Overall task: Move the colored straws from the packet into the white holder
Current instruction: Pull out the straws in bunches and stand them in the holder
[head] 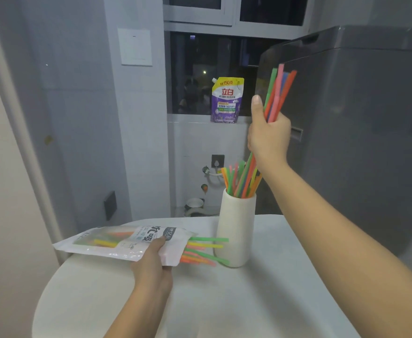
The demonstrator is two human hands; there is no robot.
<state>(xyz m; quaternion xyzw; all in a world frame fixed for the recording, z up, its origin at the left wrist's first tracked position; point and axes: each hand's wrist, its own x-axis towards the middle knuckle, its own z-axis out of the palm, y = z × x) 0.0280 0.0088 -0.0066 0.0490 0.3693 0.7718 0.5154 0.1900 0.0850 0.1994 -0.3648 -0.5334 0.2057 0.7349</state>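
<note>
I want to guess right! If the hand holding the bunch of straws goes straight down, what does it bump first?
Probably the colored plastic straws already standing in the tall white holder. The right hand appears directly above them with its own straw bunch, though depth is uncertain.

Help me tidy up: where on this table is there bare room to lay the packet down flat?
The table is bare nearest the camera, between both forearms, and right of the white holder. It is crowded between the packet under the left hand and the holder, where loose straws stick out.
</note>
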